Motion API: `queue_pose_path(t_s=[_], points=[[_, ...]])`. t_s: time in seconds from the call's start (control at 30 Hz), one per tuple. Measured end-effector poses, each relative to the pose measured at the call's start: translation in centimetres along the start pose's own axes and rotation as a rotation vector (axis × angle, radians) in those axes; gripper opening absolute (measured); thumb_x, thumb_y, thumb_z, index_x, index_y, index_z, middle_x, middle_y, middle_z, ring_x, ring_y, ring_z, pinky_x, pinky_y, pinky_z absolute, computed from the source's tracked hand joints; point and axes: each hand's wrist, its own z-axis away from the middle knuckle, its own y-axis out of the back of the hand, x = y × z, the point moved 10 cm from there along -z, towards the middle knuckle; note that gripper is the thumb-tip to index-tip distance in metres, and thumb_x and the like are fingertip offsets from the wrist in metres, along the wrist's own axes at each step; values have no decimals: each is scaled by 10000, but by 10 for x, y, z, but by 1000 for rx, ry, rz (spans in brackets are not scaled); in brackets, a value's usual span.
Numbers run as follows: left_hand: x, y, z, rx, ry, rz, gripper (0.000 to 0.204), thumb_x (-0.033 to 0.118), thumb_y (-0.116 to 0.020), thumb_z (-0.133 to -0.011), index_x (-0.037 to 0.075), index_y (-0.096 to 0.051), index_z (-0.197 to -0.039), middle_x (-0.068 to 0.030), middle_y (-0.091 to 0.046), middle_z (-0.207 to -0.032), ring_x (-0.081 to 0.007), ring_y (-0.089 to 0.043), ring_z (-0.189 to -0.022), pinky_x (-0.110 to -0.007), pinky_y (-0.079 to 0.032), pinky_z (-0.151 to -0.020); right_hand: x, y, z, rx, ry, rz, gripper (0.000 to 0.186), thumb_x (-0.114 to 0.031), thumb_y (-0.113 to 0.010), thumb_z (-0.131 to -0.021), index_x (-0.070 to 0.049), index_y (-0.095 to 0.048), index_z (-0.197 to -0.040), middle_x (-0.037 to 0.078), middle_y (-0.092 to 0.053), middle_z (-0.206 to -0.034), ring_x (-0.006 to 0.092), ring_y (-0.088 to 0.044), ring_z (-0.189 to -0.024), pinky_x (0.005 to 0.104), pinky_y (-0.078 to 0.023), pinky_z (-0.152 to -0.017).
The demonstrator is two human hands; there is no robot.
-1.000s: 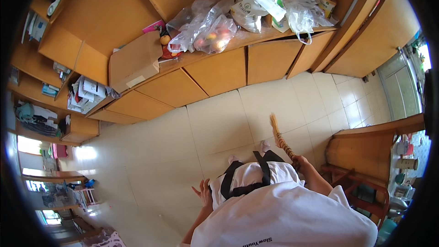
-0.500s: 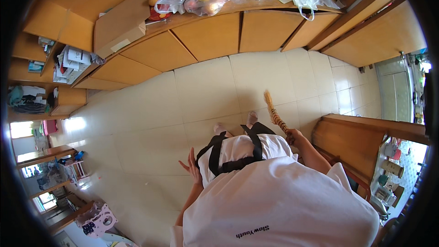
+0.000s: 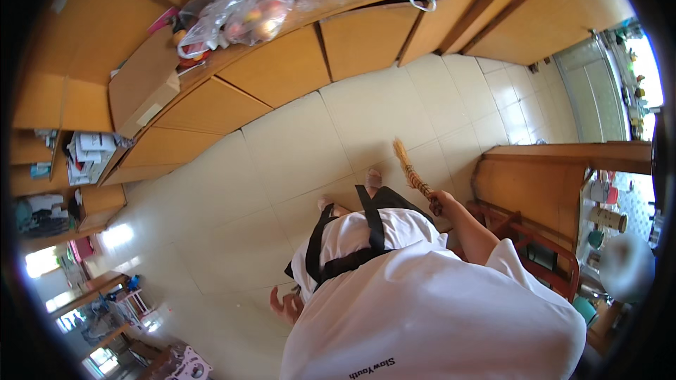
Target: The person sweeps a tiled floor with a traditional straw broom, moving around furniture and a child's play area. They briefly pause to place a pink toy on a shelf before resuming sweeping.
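My right hand (image 3: 445, 205) is closed around the bound handle of a straw broom (image 3: 410, 169). The broom slants away from me, its pale bristle end low over the tiles to the right of my feet; I cannot tell whether it touches them. Beside my left hip, my left hand (image 3: 285, 305) hangs with its fingers loosely bent and apart, and I see nothing in it. Part of that hand is hidden by my white shirt.
Wooden cabinets (image 3: 271, 63) curve along the far side, topped with plastic bags (image 3: 257, 17) and a cardboard box (image 3: 146, 91). A reddish-brown chair (image 3: 574, 278) and a wooden panel (image 3: 528, 186) stand close on my right. Pale tiled floor (image 3: 282, 169) lies ahead and left.
My view has turned and shifted, so the cabinets appear further left. My left hand has drawn back toward my hip, its fingers more bent. The broom stays in my right hand.
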Motion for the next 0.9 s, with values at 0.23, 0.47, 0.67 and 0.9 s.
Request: queue_pose_path(t_s=[0.23, 0.47, 0.67, 0.9], points=[[76, 62, 3, -24, 28, -198, 15, 78, -555, -721, 84, -562, -710, -134, -490, -1224, -300, -450, -1092, -464, -304, -893, -13, 9, -22, 45, -22, -55, 208, -128, -594, -759, -97, -436, -628, 39, -432, -490, 165, -479, -387, 264, -290, -298], [104, 53, -6, -203, 132, -326, 22, 93, -547, -735, 86, -567, -738, -127, -492, -1227, -302, -437, -1113, -478, -268, -913, -36, -1, -33, 23, 20, -211, 171, -80, -615, -739, -61, -447, -713, 60, -433, -556, 178, -476, -438, 280, -305, -326], [128, 27, -19, -327, 114, -385, 40, 106, -539, -748, 87, -571, -762, -121, -494, -1230, -304, -426, -1131, -490, -237, -930, -44, 10, -31, 53, 98, -185, 127, -90, -603, -745, -68, -490, -800, 69, -456, -576, 179, -491, -438, 290, -320, -324], [142, 24, -31, -413, 64, -414, 63, 121, -530, -762, 89, -575, -791, -114, -497, -1233, -307, -414, -1152, -504, -201, -951, -17, 30, -21, -3, 72, -189, 119, -104, -601, -761, -61, -494, -790, 60, -454, -561, 176, -489, -429, 301, -316, -321]])
